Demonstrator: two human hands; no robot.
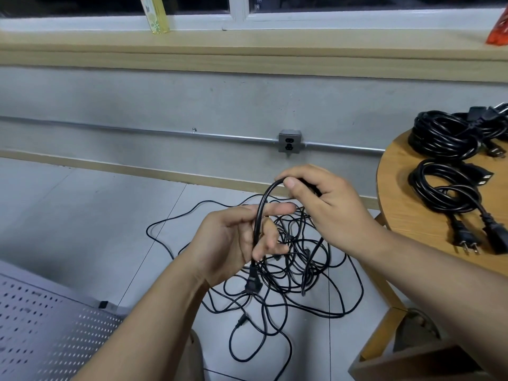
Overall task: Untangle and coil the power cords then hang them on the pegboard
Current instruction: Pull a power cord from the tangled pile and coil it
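Note:
A black power cord (261, 207) arcs between my two hands above the floor. My left hand (236, 243) holds the cord near its end, fingers curled round it, and the plug (251, 283) hangs just below. My right hand (319, 207) pinches the top of the arc between thumb and fingers. The cord drops from there into a tangled pile of black cords (288, 270) on the tiled floor. Two coiled cords (450, 193) (445, 136) lie on the round wooden table (398, 193) at the right. No pegboard on a wall is in view.
A grey perforated metal seat (41, 334) fills the lower left. A wall outlet (289, 141) on a metal conduit sits straight ahead, under a wooden window ledge (247, 48). The table's wooden leg (384, 320) stands right of the pile.

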